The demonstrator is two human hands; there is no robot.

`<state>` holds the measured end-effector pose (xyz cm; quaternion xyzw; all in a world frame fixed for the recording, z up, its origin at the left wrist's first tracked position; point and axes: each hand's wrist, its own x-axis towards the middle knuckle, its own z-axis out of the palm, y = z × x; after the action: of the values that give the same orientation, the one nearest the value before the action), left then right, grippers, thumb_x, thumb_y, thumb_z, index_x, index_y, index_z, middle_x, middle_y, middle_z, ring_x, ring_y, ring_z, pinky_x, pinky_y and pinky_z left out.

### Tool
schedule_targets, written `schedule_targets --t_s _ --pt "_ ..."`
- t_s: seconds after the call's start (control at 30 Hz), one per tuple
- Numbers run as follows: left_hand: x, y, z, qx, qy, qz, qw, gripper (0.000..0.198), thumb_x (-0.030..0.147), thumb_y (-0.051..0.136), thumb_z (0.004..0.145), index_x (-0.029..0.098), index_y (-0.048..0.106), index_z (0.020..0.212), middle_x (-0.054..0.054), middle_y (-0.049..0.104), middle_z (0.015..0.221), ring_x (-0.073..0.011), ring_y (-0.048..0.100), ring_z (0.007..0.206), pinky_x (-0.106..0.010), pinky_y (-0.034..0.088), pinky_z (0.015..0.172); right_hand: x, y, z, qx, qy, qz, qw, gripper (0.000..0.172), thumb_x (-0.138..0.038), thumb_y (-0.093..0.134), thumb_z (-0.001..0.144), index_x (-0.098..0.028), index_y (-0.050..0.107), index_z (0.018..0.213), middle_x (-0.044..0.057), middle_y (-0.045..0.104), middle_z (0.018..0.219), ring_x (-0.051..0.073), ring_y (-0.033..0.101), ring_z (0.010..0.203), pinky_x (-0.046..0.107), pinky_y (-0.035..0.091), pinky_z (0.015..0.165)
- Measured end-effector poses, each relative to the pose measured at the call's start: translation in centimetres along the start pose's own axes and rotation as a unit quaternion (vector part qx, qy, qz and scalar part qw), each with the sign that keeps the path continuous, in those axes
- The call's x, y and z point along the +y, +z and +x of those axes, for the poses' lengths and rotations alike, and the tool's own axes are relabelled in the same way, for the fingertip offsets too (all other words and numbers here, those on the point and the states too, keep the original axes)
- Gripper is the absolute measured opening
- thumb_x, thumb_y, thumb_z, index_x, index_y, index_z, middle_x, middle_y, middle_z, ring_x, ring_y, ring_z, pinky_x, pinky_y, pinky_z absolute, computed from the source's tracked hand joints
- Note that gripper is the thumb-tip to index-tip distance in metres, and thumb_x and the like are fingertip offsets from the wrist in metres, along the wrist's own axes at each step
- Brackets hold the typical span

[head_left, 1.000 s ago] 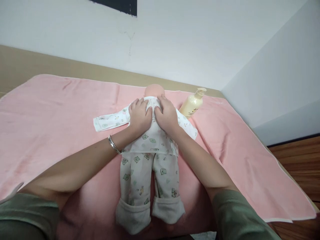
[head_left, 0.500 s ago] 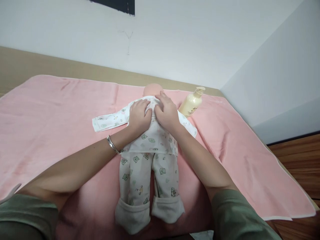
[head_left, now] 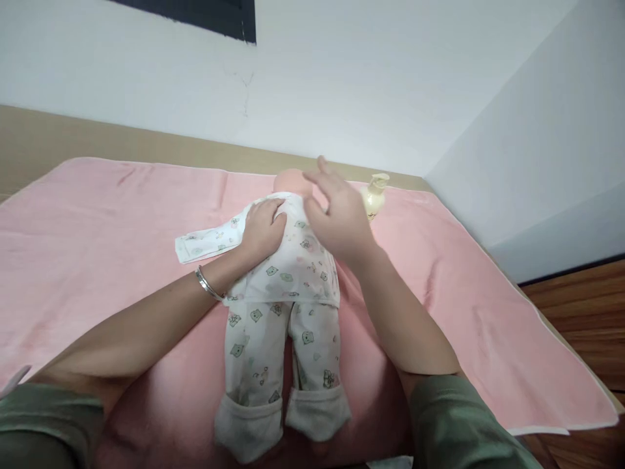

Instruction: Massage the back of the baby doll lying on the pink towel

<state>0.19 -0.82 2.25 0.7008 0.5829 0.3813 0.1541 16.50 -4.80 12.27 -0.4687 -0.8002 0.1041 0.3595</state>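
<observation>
Half-hiding lettered bottle [head_left: 374,199]: right hand [head_left: 340,220]

The left sleeve [head_left: 51,417] and the right sleeve [head_left: 456,413] are muted dark green, their plain cloth softly creased, each ending near mid-arm. The forearms [head_left: 146,319] below are bare. A slim, shiny, silver-coloured bangle [head_left: 207,285] circles the left wrist [head_left: 228,266]. The left hand [head_left: 262,229] and the right hand [head_left: 339,215] are bare, the right one blurred.

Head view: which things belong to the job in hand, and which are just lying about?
Likely the job's: doll; printed top, under the left hand; printed trousers; pink cloth beneath.

Apparently just about: pump bottle, partly behind the right hand.
</observation>
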Motion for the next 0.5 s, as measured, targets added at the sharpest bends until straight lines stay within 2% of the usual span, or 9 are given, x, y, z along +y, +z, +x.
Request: schedule_targets --t_s 0.1,0.17,0.27,0.33,0.37,0.43,0.5 --pt "0.2 -0.2 0.4 0.009 -0.049 -0.041 0.998 0.05 0.033 0.04 0.09 0.018 0.067 0.13 -0.01 0.066 0.142 -0.0287 0.057 0.136 -0.048 0.04 0.125 2.0 -3.5 0.7 0.079 0.005 0.04 0.996 0.047 -0.026 0.044 0.094 -0.028 0.063 0.137 0.0 0.047 0.163 0.031 0.037 0.157 0.06 0.033 0.13" --pt "1.0 -0.4 0.6 0.011 -0.074 -0.03 0.997 0.049 0.033 0.043 0.09 0.019 0.068 0.129 -0.012 0.066 0.142 -0.0315 0.057 0.137 -0.052 0.039 0.126 4.0 -5.3 1.3 0.118 0.006 0.051 0.992 0.047 -0.029 0.044 0.095 -0.03 0.062 0.138 -0.001 0.05 0.16 0.031 0.034 0.158 0.063 0.032 0.13" --pt "3.5 -0.8 1.1 0.007 -0.083 0.024 0.996 0.05 0.033 0.043 0.09 0.018 0.065 0.133 -0.015 0.06 0.148 -0.0381 0.047 0.145 -0.068 0.02 0.13 6.6 -7.3 2.1 0.139 0.016 0.043 0.989 0.046 -0.033 0.045 0.096 -0.03 0.06 0.139 0.001 0.052 0.158 0.032 0.033 0.159 0.064 0.03 0.13" --pt "5.7 -0.9 1.8 0.004 -0.073 0.025 0.997 0.053 0.032 0.044 0.09 0.018 0.063 0.137 -0.015 0.055 0.154 -0.0381 0.039 0.152 -0.071 0.008 0.131 7.7 -8.0 2.4 0.144 0.035 0.036 0.988 0.047 -0.034 0.044 0.096 -0.029 0.059 0.14 0.002 0.051 0.159 0.032 0.034 0.159 0.064 0.029 0.13" --pt "6.9 -0.8 2.3 -0.003 -0.068 0.001 0.998 0.053 0.033 0.045 0.09 0.018 0.062 0.139 -0.015 0.053 0.156 -0.0361 0.039 0.153 -0.067 0.009 0.133 8.0 -8.3 2.6 0.146 0.048 0.033 0.988 0.048 -0.033 0.044 0.095 -0.028 0.058 0.141 0.003 0.051 0.16 0.032 0.034 0.158 0.063 0.029 0.13" --pt "9.0 -0.5 3.6 -0.029 -0.064 -0.09 0.993 0.053 0.034 0.047 0.09 0.018 0.062 0.138 -0.012 0.055 0.155 -0.0316 0.042 0.152 -0.056 0.02 0.134 8.6 -8.4 2.9 0.154 0.073 0.025 0.985 0.051 -0.033 0.043 0.095 -0.026 0.057 0.143 0.005 0.049 0.161 0.032 0.034 0.158 0.062 0.028 0.13" --pt "10.9 0.2 5.0 -0.058 -0.081 -0.221 0.97 0.053 0.042 0.044 0.094 0.018 0.062 0.138 -0.01 0.057 0.153 -0.0295 0.045 0.15 -0.048 0.029 0.132 9.0 -8.2 3.2 0.16 0.089 0.009 0.983 0.053 -0.033 0.043 0.094 -0.024 0.056 0.145 0.007 0.048 0.162 0.031 0.032 0.159 0.061 0.025 0.131"
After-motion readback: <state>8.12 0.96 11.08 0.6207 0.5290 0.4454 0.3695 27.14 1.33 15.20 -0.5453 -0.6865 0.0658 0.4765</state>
